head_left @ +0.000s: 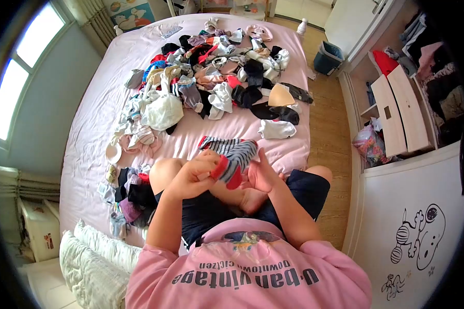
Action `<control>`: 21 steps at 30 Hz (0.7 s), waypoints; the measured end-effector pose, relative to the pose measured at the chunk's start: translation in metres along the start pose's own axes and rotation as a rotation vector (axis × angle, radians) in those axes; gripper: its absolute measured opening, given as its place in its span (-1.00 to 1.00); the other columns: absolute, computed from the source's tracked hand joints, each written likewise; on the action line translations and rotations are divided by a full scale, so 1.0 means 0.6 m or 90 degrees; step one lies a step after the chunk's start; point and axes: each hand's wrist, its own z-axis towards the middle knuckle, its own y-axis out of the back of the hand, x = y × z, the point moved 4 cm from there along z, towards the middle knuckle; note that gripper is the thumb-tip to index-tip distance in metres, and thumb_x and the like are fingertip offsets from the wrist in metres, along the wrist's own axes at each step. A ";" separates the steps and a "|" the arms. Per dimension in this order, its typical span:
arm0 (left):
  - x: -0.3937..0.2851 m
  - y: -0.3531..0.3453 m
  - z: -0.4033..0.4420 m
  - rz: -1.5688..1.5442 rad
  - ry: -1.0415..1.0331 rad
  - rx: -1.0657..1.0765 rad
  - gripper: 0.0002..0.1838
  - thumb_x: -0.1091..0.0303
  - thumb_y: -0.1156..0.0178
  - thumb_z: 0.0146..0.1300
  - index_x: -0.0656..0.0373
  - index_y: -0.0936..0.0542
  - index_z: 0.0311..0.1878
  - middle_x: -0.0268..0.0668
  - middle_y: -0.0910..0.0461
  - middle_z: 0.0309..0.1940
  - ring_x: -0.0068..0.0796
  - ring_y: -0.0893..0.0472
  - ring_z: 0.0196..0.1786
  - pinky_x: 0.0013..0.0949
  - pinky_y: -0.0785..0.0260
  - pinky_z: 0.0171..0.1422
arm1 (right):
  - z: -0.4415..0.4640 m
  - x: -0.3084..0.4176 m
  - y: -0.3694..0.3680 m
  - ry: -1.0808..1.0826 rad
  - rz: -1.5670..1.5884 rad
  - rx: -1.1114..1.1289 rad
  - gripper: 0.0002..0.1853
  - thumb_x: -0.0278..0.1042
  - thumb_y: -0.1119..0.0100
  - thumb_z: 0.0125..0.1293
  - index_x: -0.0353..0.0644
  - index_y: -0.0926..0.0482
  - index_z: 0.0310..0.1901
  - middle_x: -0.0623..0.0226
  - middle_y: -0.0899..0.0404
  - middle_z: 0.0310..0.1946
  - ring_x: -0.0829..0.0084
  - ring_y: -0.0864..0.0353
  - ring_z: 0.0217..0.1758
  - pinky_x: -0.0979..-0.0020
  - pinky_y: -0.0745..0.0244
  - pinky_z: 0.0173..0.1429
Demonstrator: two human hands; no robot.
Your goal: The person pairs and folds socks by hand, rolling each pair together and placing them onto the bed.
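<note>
In front of my crossed legs, a grey-and-black striped sock (238, 153) with red ends is raised between both hands. My left hand (197, 172) is closed, pinching the sock near a red end. On the other side, my right hand (263, 173) holds the sock's edge between thumb and fingers, its fingers partly hidden by the fabric. Another red-trimmed striped part sticks out at the upper left; I cannot tell whether it is a second sock. A white sock (277, 129) lies on the bed just beyond my right hand.
A big heap of mixed socks and small clothes (211, 72) covers the far part of the pink-sheeted bed (93, 123). A smaller dark pile (134, 193) lies to my left, near white pillows (95, 262). An open wardrobe (397, 108) and a bin (328, 57) stand at right.
</note>
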 end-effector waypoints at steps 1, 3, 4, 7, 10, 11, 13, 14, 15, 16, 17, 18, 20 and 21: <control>0.001 -0.002 0.003 0.036 -0.101 0.025 -0.85 0.63 -0.08 -0.18 0.27 -0.47 -0.44 -0.23 -0.45 -0.16 -0.30 -0.36 -0.02 -0.26 -0.16 0.09 | 0.005 0.008 -0.005 0.026 0.020 0.017 -0.40 0.26 0.16 0.20 -0.04 -0.29 0.09 0.23 -0.51 -0.12 0.30 -0.55 -0.11 0.30 -0.54 -0.20; 0.015 -0.004 0.001 0.108 -0.229 0.045 -0.85 0.63 -0.13 -0.30 0.25 -0.44 -0.55 -0.19 -0.42 -0.12 -0.14 -0.29 0.08 -0.19 -0.14 0.13 | 0.007 0.022 0.009 0.128 -0.051 -0.086 -0.44 0.18 0.07 0.19 -0.04 -0.30 0.10 0.26 -0.52 -0.13 0.34 -0.56 -0.12 0.29 -0.54 -0.19; 0.021 0.000 -0.005 0.165 -0.229 0.014 -0.86 0.60 -0.16 -0.28 0.25 -0.45 -0.55 -0.17 -0.41 -0.09 -0.15 -0.33 0.06 -0.23 -0.18 0.09 | 0.005 0.030 0.018 0.179 -0.086 -0.139 -0.45 0.13 0.02 0.19 -0.05 -0.30 0.10 0.27 -0.52 -0.14 0.36 -0.56 -0.13 0.29 -0.54 -0.18; 0.038 0.006 -0.019 0.269 -0.167 -0.067 -0.87 0.56 -0.22 -0.23 0.24 -0.46 -0.54 -0.10 -0.33 0.02 -0.11 -0.38 0.04 -0.27 -0.25 0.04 | -0.006 0.055 0.032 0.276 -0.040 -0.178 -0.62 -0.19 -0.05 0.22 -0.05 -0.36 0.06 0.39 -0.53 -0.14 0.44 -0.55 -0.13 0.27 -0.52 -0.09; 0.044 0.005 -0.023 0.157 -0.052 -0.099 -0.84 0.60 -0.19 -0.19 0.29 -0.44 -0.48 -0.10 -0.27 0.08 -0.06 -0.24 0.18 -0.19 -0.14 0.18 | -0.022 0.064 0.036 0.327 0.004 -0.210 -0.66 -0.33 -0.08 0.20 -0.07 -0.39 0.03 0.40 -0.53 -0.15 0.44 -0.55 -0.15 0.28 -0.50 -0.07; 0.072 0.004 -0.023 0.152 -0.146 -0.109 -0.85 0.54 -0.20 -0.06 0.31 -0.43 -0.41 -0.09 -0.23 0.12 -0.19 -0.30 0.15 -0.30 -0.24 0.09 | -0.024 0.064 0.038 0.337 0.023 -0.225 -0.66 -0.37 -0.09 0.19 -0.07 -0.39 0.03 0.40 -0.53 -0.15 0.44 -0.55 -0.15 0.28 -0.50 -0.07; 0.121 -0.001 -0.027 0.030 -0.007 -0.136 -0.86 0.49 -0.19 0.02 0.31 -0.45 -0.38 -0.11 -0.28 0.08 -0.33 -0.38 0.06 -0.40 -0.30 -0.02 | -0.027 0.064 0.037 0.370 -0.004 -0.260 -0.67 -0.39 -0.13 0.16 -0.09 -0.41 0.00 0.40 -0.54 -0.18 0.45 -0.55 -0.17 0.31 -0.49 -0.07; 0.149 -0.005 -0.029 -0.031 0.062 -0.148 -0.86 0.46 -0.18 0.05 0.31 -0.46 -0.37 -0.12 -0.30 0.07 -0.40 -0.42 0.02 -0.45 -0.33 -0.07 | -0.029 0.063 0.037 0.387 -0.017 -0.278 -0.67 -0.40 -0.15 0.15 -0.09 -0.42 -0.02 0.40 -0.54 -0.19 0.45 -0.55 -0.18 0.33 -0.48 -0.07; 0.202 -0.017 -0.033 -0.240 0.181 -0.148 -0.83 0.38 -0.16 0.13 0.31 -0.47 -0.31 -0.21 -0.40 -0.04 -0.56 -0.48 -0.13 -0.55 -0.35 -0.21 | -0.028 0.058 0.058 0.386 -0.022 -0.292 -0.70 -0.42 -0.16 0.13 -0.12 -0.44 -0.06 0.38 -0.55 -0.21 0.47 -0.55 -0.19 0.36 -0.48 -0.09; 0.212 -0.024 -0.031 -0.270 0.222 -0.157 -0.81 0.38 -0.16 0.13 0.31 -0.46 -0.28 -0.23 -0.42 -0.06 -0.56 -0.49 -0.15 -0.56 -0.35 -0.23 | -0.029 0.054 0.073 0.389 -0.028 -0.293 -0.71 -0.42 -0.16 0.14 -0.13 -0.45 -0.07 0.38 -0.55 -0.22 0.46 -0.55 -0.19 0.36 -0.48 -0.10; 0.220 -0.033 -0.026 -0.300 0.264 -0.165 -0.79 0.37 -0.17 0.13 0.31 -0.46 -0.25 -0.25 -0.44 -0.09 -0.56 -0.49 -0.18 -0.57 -0.34 -0.24 | -0.030 0.049 0.086 0.390 -0.033 -0.294 -0.73 -0.42 -0.15 0.14 -0.13 -0.46 -0.09 0.37 -0.55 -0.22 0.46 -0.55 -0.20 0.37 -0.49 -0.11; 0.230 -0.042 -0.024 -0.330 0.307 -0.175 -0.77 0.37 -0.17 0.13 0.31 -0.45 -0.22 -0.26 -0.45 -0.12 -0.57 -0.50 -0.20 -0.57 -0.34 -0.26 | -0.031 0.044 0.092 0.391 -0.039 -0.295 -0.75 -0.42 -0.15 0.14 -0.14 -0.46 -0.10 0.36 -0.56 -0.23 0.46 -0.55 -0.20 0.37 -0.49 -0.12; 0.274 -0.069 -0.014 -0.141 0.196 -0.130 -0.58 0.33 -0.22 0.09 0.23 -0.38 0.01 -0.24 -0.45 -0.07 -0.40 -0.47 -0.04 -0.40 -0.35 -0.06 | -0.032 0.030 0.092 0.341 -0.023 -0.293 -0.77 -0.38 -0.11 0.17 -0.16 -0.47 -0.12 0.33 -0.56 -0.22 0.42 -0.56 -0.18 0.35 -0.49 -0.11; 0.269 -0.082 -0.007 -0.102 0.177 -0.119 -0.51 0.30 -0.24 0.06 0.20 -0.35 0.06 -0.21 -0.44 -0.05 -0.33 -0.44 0.00 -0.33 -0.33 -0.01 | -0.030 0.026 0.091 0.328 -0.032 -0.281 -0.76 -0.36 -0.11 0.18 -0.17 -0.47 -0.11 0.31 -0.55 -0.20 0.39 -0.55 -0.16 0.33 -0.48 -0.06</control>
